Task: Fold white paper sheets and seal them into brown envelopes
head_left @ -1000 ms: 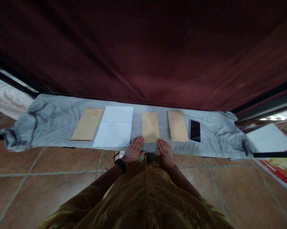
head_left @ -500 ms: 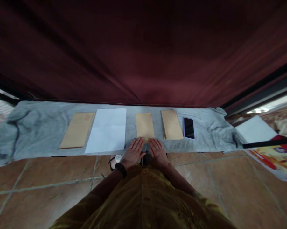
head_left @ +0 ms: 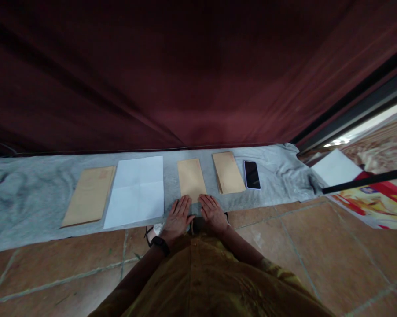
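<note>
Left hand [head_left: 176, 220] and right hand [head_left: 213, 215] lie palm-down, fingers outstretched, grasping nothing, fingertips touching the middle envelope [head_left: 191, 177].

Pale-rimmed phone [head_left: 252, 175], maroon fabric [head_left: 198, 97] beyond the phone, colourful printed sheet [head_left: 366, 203] to its right, tiled floor [head_left: 337, 251] below it

The envelope [head_left: 192, 178] is plain brown paper, a slim rectangle lying flat on the grey cloth [head_left: 172, 176]. Its long sides run away from the person, the far end slanting slightly to the left. It sits between the white sheet [head_left: 135, 191] on its left and the brown pile [head_left: 229, 172] on its right, apart from both. Fingertips of both hands rest at its near corners, partly hiding them; the far end shows fully.
</note>
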A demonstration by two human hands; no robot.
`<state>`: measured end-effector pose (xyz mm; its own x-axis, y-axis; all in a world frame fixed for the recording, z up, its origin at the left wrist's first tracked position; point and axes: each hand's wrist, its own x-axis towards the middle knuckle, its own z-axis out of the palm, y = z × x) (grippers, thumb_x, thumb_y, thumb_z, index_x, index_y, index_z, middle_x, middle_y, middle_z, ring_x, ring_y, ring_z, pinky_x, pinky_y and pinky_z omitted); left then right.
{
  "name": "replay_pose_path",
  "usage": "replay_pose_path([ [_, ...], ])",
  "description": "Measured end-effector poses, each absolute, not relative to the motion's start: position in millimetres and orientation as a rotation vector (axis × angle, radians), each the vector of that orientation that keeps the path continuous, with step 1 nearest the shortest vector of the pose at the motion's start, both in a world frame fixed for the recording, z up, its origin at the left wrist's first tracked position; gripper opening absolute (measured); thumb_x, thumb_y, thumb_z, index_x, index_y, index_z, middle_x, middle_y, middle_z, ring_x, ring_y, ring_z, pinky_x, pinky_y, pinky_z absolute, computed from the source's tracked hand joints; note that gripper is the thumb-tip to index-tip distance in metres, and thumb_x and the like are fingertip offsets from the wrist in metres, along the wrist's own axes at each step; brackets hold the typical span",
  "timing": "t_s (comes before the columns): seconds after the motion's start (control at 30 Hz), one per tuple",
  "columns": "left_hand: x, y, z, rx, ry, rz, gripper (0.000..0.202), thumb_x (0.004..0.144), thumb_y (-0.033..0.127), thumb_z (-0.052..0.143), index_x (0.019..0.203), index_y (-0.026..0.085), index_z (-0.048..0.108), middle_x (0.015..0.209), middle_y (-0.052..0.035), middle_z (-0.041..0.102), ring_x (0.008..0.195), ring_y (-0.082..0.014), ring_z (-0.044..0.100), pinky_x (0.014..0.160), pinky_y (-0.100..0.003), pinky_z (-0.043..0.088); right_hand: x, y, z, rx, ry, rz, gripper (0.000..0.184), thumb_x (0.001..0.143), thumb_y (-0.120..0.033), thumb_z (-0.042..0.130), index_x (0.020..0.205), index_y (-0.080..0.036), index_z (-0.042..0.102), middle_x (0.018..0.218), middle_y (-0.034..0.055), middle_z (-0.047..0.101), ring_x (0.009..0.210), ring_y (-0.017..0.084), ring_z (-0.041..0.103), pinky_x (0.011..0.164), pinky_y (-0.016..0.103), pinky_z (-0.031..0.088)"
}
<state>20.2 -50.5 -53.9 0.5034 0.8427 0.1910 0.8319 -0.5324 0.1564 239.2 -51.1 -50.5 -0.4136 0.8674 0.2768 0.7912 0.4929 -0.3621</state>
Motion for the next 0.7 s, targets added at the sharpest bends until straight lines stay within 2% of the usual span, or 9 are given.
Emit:
replay_pose_path([
  [0.2,10.8,-50.5,-58.6,2.692,1.526,0.404,0.065,0.101,0.045,0.041,0.154,0.008,0.041,0.157,-0.0180,0.046,0.149,-0.0296,0.039,0.123,-0.047,0.031,248.8,-51.0,-54.8,-1.421,-2.307,0.215,0.050,0.103,-0.022,0.045,0.153,-0.015,0.046,0.154,0.0111,0.051,0.145,0.025,0.045,0.121,0.047,0.037],
  [0.53,4.1,-54.0,-56.8,2.675,1.547,0.444,0.064,0.101,0.046,0.043,0.153,0.009,0.044,0.155,-0.0180,0.048,0.146,-0.0307,0.044,0.121,-0.047,0.034,260.1,-53.9,-53.2,-1.464,-2.304,0.236,0.052,0.101,-0.021,0.046,0.152,-0.014,0.046,0.154,0.0127,0.051,0.143,0.025,0.046,0.122,0.047,0.035],
  [0.7,4.7,-54.0,-56.8,2.628,1.565,0.454,0.061,0.102,0.044,0.040,0.153,0.011,0.045,0.154,-0.0179,0.050,0.145,-0.0308,0.045,0.120,-0.048,0.036,258.9,-51.6,-52.5,-1.471,-2.183,0.298,0.051,0.100,-0.017,0.044,0.151,-0.015,0.047,0.150,0.0145,0.054,0.139,0.026,0.049,0.118,0.048,0.039],
])
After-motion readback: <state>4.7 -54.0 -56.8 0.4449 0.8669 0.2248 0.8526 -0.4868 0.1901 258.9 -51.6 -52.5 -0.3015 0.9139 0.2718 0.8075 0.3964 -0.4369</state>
